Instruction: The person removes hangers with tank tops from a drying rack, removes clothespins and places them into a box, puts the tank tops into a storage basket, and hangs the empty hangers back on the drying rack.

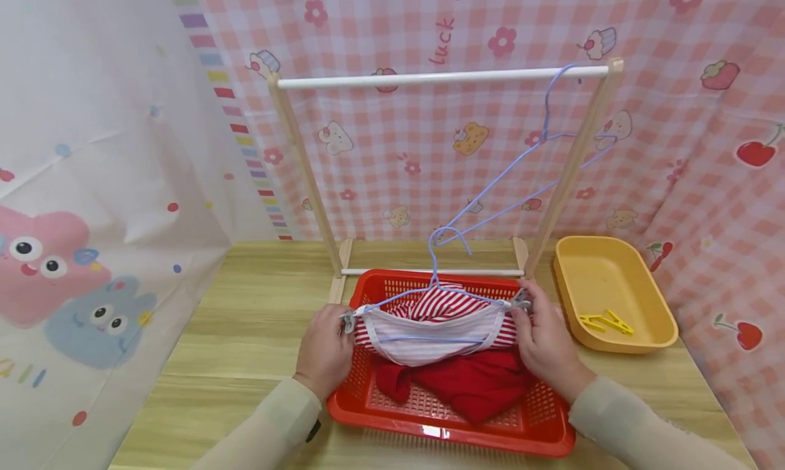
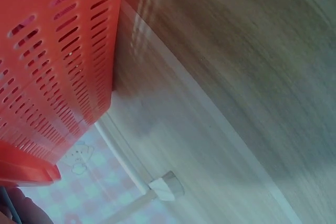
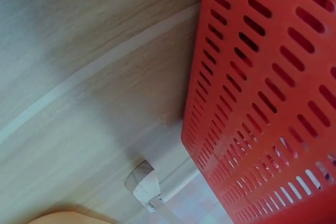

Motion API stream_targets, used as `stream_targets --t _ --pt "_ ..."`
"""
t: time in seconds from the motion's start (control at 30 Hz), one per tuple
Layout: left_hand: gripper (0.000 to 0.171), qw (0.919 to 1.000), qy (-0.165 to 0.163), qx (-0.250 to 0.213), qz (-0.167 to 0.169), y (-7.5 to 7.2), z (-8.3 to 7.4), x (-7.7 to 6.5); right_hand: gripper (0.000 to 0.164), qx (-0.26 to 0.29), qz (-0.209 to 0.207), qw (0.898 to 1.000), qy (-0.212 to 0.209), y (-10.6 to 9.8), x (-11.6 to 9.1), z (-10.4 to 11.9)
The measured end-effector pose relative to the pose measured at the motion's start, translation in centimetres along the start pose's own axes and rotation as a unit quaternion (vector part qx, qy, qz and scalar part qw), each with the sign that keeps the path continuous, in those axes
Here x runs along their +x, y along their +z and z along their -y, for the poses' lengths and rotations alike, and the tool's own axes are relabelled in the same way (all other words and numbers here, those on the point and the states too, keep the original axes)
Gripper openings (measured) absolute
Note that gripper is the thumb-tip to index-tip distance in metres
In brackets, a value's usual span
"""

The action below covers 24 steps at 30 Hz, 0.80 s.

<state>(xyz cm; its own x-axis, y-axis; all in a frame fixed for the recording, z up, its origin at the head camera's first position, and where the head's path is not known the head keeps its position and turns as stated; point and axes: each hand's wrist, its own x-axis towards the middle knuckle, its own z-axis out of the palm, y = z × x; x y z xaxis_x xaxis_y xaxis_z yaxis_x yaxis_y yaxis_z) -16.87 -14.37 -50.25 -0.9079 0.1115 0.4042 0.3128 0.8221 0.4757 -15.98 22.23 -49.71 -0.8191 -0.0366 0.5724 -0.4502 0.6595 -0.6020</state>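
A red-and-white striped garment (image 1: pixel 438 340) hangs by its straps on a blue wire hanger (image 1: pixel 434 259) over the red basket (image 1: pixel 450 434). Grey clips sit at both hanger ends. My left hand (image 1: pixel 324 351) pinches the left clip (image 1: pixel 348 321) by that strap. At the other end my right hand (image 1: pixel 546 340) holds the right clip (image 1: pixel 521 300), partly hidden by its fingers. Deeper in the basket lies a dark red cloth (image 1: pixel 463 381). In the left wrist view, only fingertips (image 2: pixel 29 211) show at the lower left corner; the right wrist view shows the basket's side (image 3: pixel 262 93).
Behind the basket stands a wooden rack with a white rod (image 1: pixel 429 79). Another blue hanger (image 1: pixel 499 177) hangs at the rod's right end. A yellow tray (image 1: pixel 613 272) with yellow clips (image 1: pixel 607 321) is on the wooden table (image 1: pixel 245 320) at right.
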Motion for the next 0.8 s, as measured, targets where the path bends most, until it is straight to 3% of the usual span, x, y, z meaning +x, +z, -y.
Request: stream_targets --t 0.47,0.8 --pt "0.014 0.9994 -0.027 0.007 0.019 0.0 -0.2 0.0 0.037 0.007 -0.012 1.000 -0.028 0.6 0.8 -1.4" --pt "0.015 0.9992 -0.032 0.007 0.024 -0.1 -0.3 0.0 0.030 0.041 -0.008 0.999 -0.018 0.4 1.0 -1.5"
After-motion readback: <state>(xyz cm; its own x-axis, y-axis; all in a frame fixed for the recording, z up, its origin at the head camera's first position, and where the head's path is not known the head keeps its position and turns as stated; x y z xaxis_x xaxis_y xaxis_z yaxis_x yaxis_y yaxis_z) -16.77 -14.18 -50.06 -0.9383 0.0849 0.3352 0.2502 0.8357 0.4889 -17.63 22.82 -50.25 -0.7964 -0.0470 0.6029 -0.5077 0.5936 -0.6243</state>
